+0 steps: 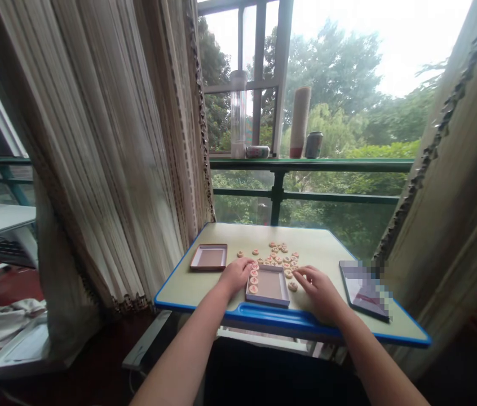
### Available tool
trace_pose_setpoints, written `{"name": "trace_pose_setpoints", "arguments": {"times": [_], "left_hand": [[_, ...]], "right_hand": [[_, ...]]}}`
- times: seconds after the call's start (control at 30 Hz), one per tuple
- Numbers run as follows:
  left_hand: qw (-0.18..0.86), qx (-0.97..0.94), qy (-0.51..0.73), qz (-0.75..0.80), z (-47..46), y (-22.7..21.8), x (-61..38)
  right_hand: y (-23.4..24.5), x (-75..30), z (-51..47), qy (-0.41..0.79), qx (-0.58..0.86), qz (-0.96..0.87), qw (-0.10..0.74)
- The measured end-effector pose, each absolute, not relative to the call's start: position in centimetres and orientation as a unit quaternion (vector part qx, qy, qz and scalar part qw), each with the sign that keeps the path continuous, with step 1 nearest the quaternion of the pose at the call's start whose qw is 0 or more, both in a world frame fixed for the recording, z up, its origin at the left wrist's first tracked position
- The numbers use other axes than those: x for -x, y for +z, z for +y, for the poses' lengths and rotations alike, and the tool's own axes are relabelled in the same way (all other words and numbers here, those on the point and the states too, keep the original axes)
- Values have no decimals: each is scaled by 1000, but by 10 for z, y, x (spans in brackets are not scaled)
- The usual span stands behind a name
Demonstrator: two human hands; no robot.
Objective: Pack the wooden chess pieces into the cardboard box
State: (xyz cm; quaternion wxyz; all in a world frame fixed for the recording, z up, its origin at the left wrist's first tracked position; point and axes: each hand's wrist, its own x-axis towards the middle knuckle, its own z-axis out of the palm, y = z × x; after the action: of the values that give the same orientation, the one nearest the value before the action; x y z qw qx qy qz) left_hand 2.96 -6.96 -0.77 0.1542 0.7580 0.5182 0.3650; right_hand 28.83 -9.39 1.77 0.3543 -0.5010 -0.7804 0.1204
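A shallow box tray (285, 296) lies near the table's front edge, with several round wooden Chinese chess pieces (254, 280) in a column along its left side. My left hand (237, 275) reaches over the tray's upper left corner, its fingers closed on the piece at the top of that column. Beyond the tray and along its right side lie loose Chinese chess pieces (279, 260), marked in reddish characters. My right hand (315, 285) is right of the tray, fingers bent and apart, tips beside a loose piece (288, 274). Another piece (292, 286) rests just below those fingertips.
A second shallow box (210, 256) sits at the table's left. On the right lies a dark-framed tablet-like object (363, 290), partly pixelated. The table (179, 293) has a blue rim. Cans (314, 145), a stack of cups (300, 121) and a clear tube stand by the window rail.
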Motion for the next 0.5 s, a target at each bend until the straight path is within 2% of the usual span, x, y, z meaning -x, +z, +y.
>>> {"name": "trace_pose_setpoints", "arguments": {"times": [0.1,0.23,0.4,0.5], "left_hand": [[160,-755,369,518,-70,-6,-30],[168,-746,372,526,-68,-8,-30],[200,-726,388,531,-65,-14,-29],[209,-718,393,535,-65,-17,-29]], "right_hand": [[35,-282,-66,124,502,-771,372],[44,-264,-20,111,514,-801,284],[24,-253,6,34,497,-816,295],[11,-255,5,13,485,-835,260]]}}
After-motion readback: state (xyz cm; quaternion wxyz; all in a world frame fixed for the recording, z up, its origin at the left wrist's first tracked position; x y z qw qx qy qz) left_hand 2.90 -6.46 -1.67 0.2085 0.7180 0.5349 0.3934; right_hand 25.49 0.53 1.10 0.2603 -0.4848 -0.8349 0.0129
